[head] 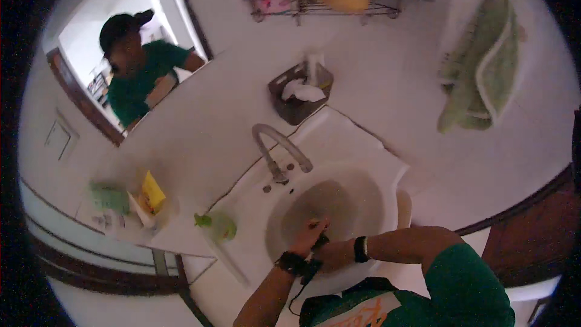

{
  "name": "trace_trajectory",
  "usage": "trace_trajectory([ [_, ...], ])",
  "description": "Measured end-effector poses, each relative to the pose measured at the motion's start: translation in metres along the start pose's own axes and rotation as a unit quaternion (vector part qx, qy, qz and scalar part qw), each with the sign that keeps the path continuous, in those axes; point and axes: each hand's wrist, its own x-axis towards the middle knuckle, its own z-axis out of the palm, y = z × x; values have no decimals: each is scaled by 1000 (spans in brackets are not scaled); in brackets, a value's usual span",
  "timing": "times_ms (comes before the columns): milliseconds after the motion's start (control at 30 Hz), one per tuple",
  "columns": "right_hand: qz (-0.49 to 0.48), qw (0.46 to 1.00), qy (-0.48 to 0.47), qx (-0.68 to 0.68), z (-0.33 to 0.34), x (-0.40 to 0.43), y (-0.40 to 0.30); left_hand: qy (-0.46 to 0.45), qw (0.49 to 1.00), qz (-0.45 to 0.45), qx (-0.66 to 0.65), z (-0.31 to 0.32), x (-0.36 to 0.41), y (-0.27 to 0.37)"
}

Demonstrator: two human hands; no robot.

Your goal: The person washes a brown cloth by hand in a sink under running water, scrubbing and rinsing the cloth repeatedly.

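Observation:
Over the oval basin of a white washbasin [363, 190], my left hand [308, 238] reaches in from below; whether its fingers hold anything is too blurred to tell. A black band or device [292, 263] is strapped around my left wrist, with a thin dark cable hanging below it. My right hand [333, 254] crosses in from the right and lies against the left wrist and the black device; its fingers are partly hidden. Another black band [361, 249] circles the right forearm near the wrist. A curved metal faucet [283, 145] stands behind the basin.
A dark basket [295, 109] with white items sits behind the basin. To the left are a green container [223, 226] and a yellow packet [153, 192]. A wire rack [327, 11] holds packages above. A green towel [485, 63] hangs at right. A mirror [186, 18] reflects a person in green.

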Motion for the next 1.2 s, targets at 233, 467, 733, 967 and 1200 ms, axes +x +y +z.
trace_trajectory([
  [233, 37, 950, 293, -99, -57, -28, -82, -185, 958, -123, -179, -57, -53, 10],
  [467, 277, 804, 300, -432, -15, -89, -37, 97, 972, 94, -193, -77, -64, 15],
  [733, 284, 817, 367, -343, 50, -143, -60, 178, 939, 109, -274, -79, -121, 22],
  [967, 309, 808, 400, -303, 104, -230, -73, 153, 883, 101, -432, -52, -154, 46],
  [1200, 279, 827, 415, -257, 124, -273, -90, 101, 896, 114, -417, 8, -162, 73],
])
